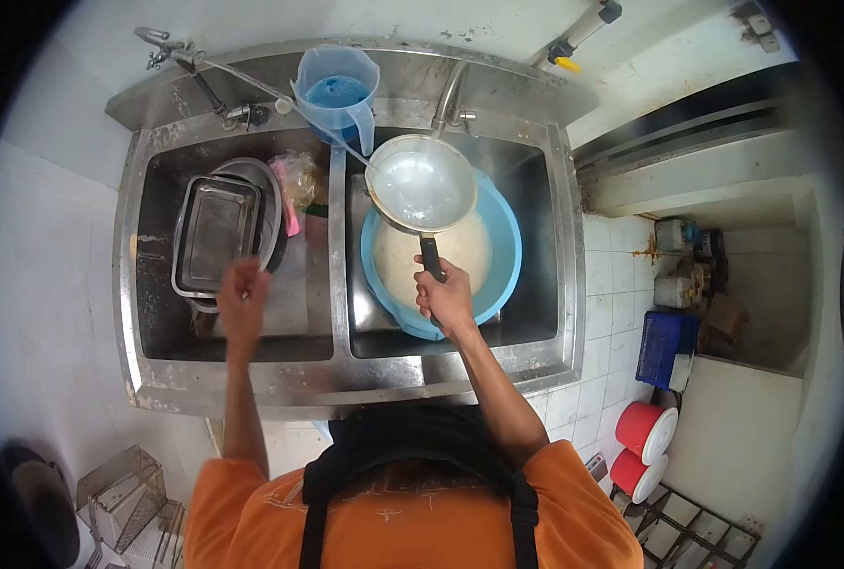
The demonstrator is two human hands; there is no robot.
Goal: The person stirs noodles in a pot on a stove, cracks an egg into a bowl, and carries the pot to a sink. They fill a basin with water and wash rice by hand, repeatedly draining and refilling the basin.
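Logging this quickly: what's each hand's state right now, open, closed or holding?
Left hand: partly curled near the rectangular silvery metal tray; whether it grips anything cannot be told.
Right hand: closed, holding the round, silvery, black-handled metal utensil.

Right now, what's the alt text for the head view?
A person's right hand holds a black-handled pan over a light-blue basin with pale contents in a stainless-steel double sink. The left hand is near a rectangular metal tray in the left bowl; a plastic jug of blue liquid stands behind.
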